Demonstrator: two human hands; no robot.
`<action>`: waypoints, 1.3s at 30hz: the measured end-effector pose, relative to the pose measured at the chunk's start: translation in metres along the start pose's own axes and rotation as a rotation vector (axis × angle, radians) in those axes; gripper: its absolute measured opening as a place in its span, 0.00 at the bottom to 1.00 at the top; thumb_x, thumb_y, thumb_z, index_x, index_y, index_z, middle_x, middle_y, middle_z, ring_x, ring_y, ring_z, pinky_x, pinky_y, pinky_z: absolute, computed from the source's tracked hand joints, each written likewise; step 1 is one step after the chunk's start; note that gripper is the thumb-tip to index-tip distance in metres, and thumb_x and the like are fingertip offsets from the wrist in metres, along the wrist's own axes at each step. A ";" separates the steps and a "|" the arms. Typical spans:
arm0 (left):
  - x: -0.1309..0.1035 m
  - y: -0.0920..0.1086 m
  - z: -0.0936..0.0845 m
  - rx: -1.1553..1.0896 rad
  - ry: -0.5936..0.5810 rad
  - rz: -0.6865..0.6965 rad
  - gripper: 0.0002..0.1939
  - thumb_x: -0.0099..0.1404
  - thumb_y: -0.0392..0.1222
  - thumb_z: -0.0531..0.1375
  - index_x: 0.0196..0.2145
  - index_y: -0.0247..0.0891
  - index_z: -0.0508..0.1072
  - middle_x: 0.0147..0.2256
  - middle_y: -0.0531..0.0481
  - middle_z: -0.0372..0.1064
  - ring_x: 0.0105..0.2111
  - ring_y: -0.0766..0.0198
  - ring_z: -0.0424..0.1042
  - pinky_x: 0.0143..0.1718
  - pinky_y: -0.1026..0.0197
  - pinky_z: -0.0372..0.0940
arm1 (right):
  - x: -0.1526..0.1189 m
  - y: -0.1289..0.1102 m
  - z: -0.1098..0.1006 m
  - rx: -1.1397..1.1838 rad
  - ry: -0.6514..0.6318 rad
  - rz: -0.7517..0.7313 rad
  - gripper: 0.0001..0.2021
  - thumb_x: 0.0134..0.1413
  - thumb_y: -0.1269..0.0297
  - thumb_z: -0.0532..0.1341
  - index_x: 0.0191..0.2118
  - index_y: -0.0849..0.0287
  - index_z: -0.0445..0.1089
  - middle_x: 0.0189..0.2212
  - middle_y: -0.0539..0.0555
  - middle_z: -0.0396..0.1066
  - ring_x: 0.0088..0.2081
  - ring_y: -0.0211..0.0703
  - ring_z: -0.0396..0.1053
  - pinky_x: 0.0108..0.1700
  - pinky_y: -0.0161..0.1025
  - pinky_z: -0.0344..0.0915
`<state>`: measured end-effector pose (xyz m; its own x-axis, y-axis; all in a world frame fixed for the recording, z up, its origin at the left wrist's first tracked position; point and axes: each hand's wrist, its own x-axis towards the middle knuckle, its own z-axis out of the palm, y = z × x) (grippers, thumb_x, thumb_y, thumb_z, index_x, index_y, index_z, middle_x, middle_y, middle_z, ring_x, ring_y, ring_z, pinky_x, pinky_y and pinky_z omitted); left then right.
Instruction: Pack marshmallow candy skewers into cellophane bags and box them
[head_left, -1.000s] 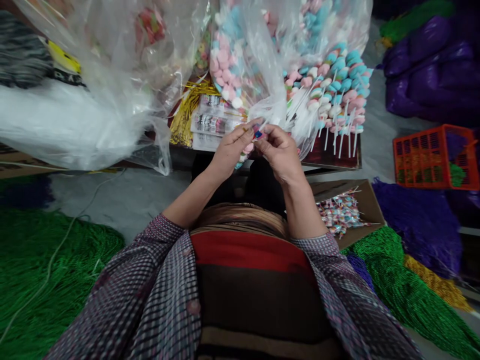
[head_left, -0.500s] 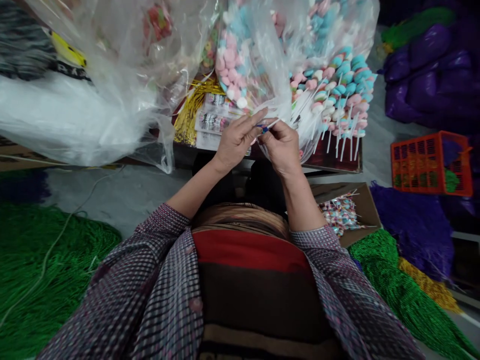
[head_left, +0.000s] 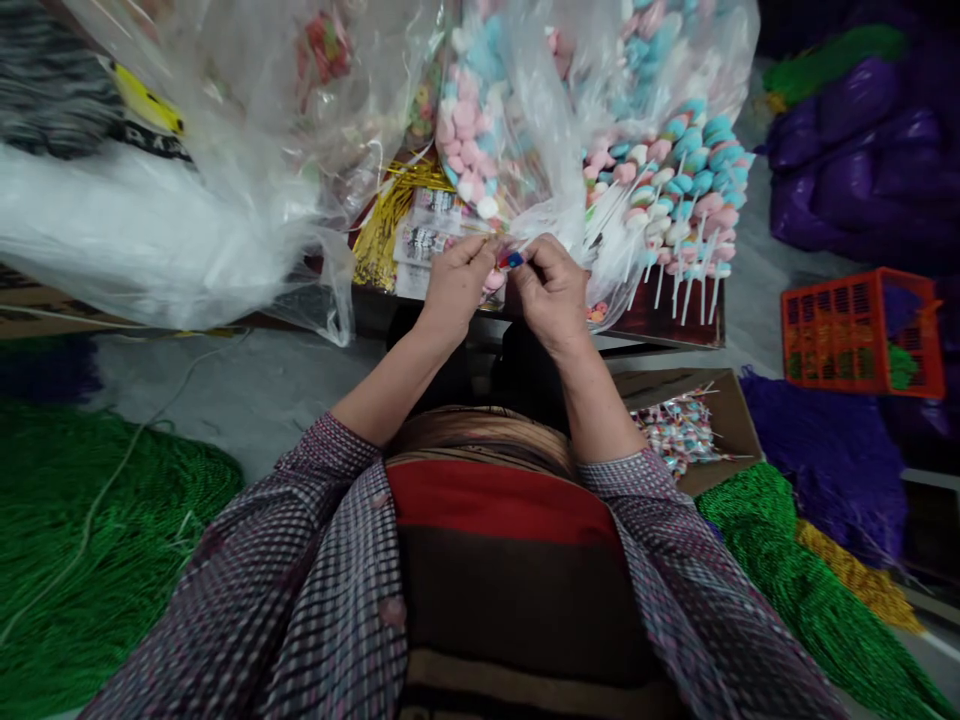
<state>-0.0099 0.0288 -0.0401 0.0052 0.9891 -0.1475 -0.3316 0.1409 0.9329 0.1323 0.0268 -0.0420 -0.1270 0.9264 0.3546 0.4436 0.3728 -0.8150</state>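
Over the near edge of the table (head_left: 664, 324), the pink candy (head_left: 493, 283) was pinched near its top by the left hand (head_left: 453, 288) and a blue scrap (head_left: 514, 259) by the right hand (head_left: 553, 290), seemingly for steadiness, the skewers (head_left: 694, 190) being laid within reach.

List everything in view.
Glossy table: one, dark red, ahead
Round candy: one visible, pink, near table's front
Flat scrap: one, red, blue, beside it
Stick candies: many, multicoloured, table right
Plastic bags: several, clear, table
Metallic strips: bunch, gold, table
Printed packets: several, whitish, beside strips
Cardboard box: one, brown, right
Wrapped lollipops: many, multicoloured, box
Plastic basket: one, orange, right
Stringy bundles: several, green, purple, yellow, floor
Shiny heap: one, purple, right
Left hand, right hand: centre
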 end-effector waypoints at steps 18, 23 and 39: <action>0.026 0.000 -0.015 -0.064 -0.254 -0.032 0.34 0.63 0.45 0.70 0.64 0.43 0.66 0.30 0.56 0.69 0.33 0.66 0.76 0.38 0.63 0.70 | 0.029 0.003 -0.016 0.329 -0.364 0.193 0.15 0.55 0.49 0.70 0.42 0.54 0.79 0.28 0.46 0.72 0.28 0.35 0.66 0.34 0.37 0.71; 0.035 -0.005 -0.016 0.015 -0.355 -0.040 0.37 0.64 0.49 0.69 0.67 0.44 0.61 0.30 0.55 0.72 0.29 0.65 0.77 0.35 0.63 0.71 | 0.039 -0.003 -0.023 0.434 -0.520 0.292 0.16 0.51 0.58 0.72 0.45 0.59 0.78 0.29 0.47 0.72 0.27 0.33 0.65 0.31 0.34 0.67; 0.037 -0.010 0.000 -0.060 -0.130 0.025 0.16 0.73 0.45 0.58 0.57 0.44 0.73 0.32 0.53 0.74 0.34 0.67 0.77 0.39 0.65 0.70 | 0.027 0.013 0.017 0.477 -0.051 0.350 0.22 0.50 0.42 0.71 0.28 0.54 0.64 0.21 0.43 0.63 0.22 0.34 0.62 0.26 0.35 0.64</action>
<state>-0.0063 0.0640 -0.0549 0.1168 0.9901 -0.0776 -0.3888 0.1175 0.9138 0.1193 0.0573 -0.0507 -0.0932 0.9955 0.0145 0.0209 0.0165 -0.9996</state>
